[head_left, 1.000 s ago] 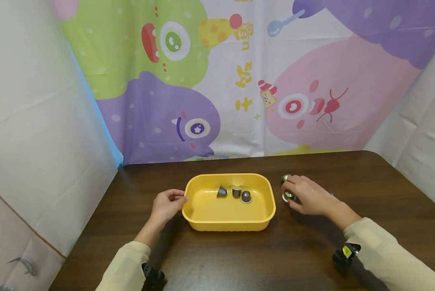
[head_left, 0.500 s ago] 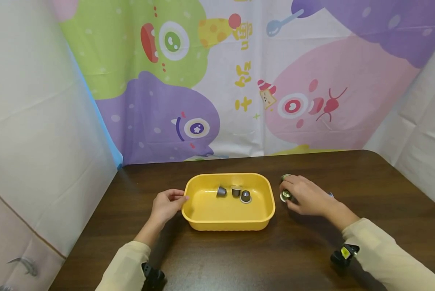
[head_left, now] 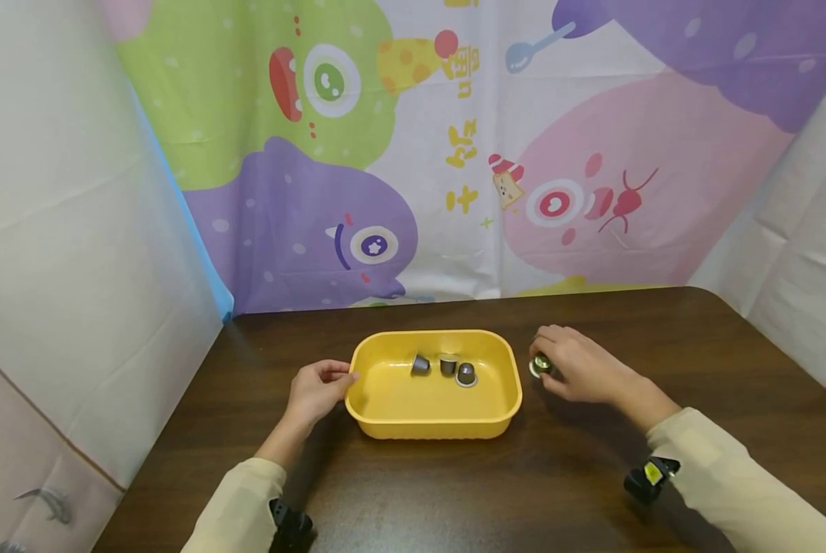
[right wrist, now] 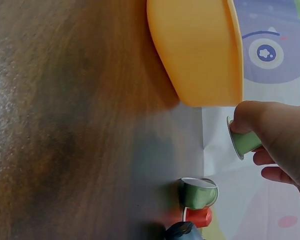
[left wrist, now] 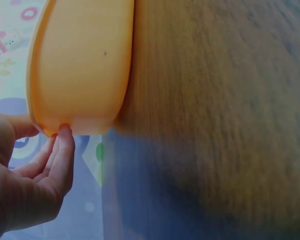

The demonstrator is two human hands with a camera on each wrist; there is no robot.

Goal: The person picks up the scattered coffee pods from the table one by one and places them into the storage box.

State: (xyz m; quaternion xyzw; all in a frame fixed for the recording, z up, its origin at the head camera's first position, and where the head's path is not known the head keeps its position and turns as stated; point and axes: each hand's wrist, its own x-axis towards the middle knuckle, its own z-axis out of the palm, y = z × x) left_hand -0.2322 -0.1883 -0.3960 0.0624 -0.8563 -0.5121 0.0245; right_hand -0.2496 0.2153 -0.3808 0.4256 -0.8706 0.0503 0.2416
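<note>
My right hand (head_left: 579, 365) pinches a green coffee capsule (right wrist: 246, 142) between thumb and fingers, just right of the yellow tub (head_left: 427, 430). In the right wrist view this capsule hangs above the table, its rimmed face towards the tub. My left hand (head_left: 316, 392) grips the tub's left rim, thumb on one side and fingertips on the other, as the left wrist view shows. Inside the tub are three dark capsules: one on its side (head_left: 421, 365), one beside it (head_left: 448, 364), and one standing rim down (head_left: 466, 374).
Below my right hand, in the right wrist view, another green capsule (right wrist: 197, 195), a red capsule (right wrist: 199, 217) and a dark blue capsule (right wrist: 182, 231) stand on the brown table (head_left: 413, 491). A cartoon-printed curtain (head_left: 454, 253) hangs behind the table's far edge.
My right hand has shifted slightly left and up with the green capsule; the other green capsule behind it is now hidden in the head view. My left hand and the tub stay put.
</note>
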